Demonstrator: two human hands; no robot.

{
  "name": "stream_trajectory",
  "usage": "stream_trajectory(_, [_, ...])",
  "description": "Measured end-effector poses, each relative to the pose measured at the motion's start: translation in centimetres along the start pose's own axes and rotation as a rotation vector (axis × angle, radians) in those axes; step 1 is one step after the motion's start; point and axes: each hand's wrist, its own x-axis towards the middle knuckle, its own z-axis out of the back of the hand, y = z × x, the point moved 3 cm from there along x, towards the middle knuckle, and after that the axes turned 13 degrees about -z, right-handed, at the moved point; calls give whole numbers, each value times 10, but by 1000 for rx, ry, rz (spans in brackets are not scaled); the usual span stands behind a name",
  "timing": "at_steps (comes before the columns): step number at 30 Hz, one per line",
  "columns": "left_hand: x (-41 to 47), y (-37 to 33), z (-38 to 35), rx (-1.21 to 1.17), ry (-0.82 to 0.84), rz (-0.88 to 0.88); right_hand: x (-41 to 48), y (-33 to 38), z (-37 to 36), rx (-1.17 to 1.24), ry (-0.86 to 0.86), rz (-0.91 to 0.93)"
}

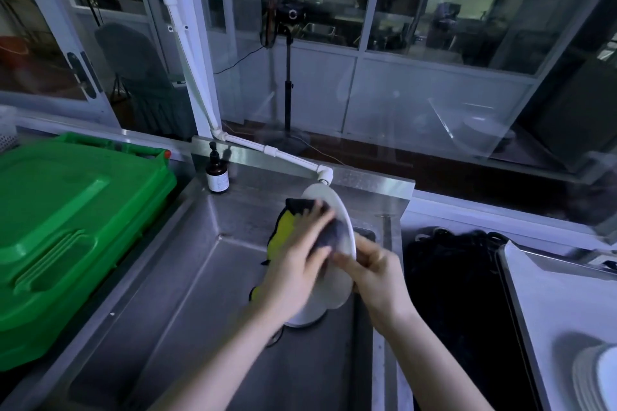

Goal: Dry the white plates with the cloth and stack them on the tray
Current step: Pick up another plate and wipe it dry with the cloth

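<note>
— Vantage?
— Single head-worn view, above the sink's (187, 294) near edge, close.
— Facing?
— Forward and down into it; wide angle takes in windows (434, 10) behind the sink.

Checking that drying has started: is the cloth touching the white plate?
Touching. The head view shows the left hand pressing the cloth against the white plate.
</note>
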Motion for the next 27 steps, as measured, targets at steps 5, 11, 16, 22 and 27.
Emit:
stream_trajectory(5, [11, 3, -3, 20, -22, -32, -1, 6, 3, -8, 33, 17])
stream_trajectory(11, [17, 7, 6, 56, -54, 16, -10, 3, 7, 21, 57, -13])
stream_trajectory(16, [18, -5, -3, 124, 39, -217, -4, 0, 5, 30, 23, -40])
stream_trajectory(22, [32, 46, 32, 79, -20, 219, -28, 2, 15, 60, 121, -107])
stream_trajectory(27, [12, 25, 32, 96, -16, 92, -30, 8, 33, 119, 168, -203])
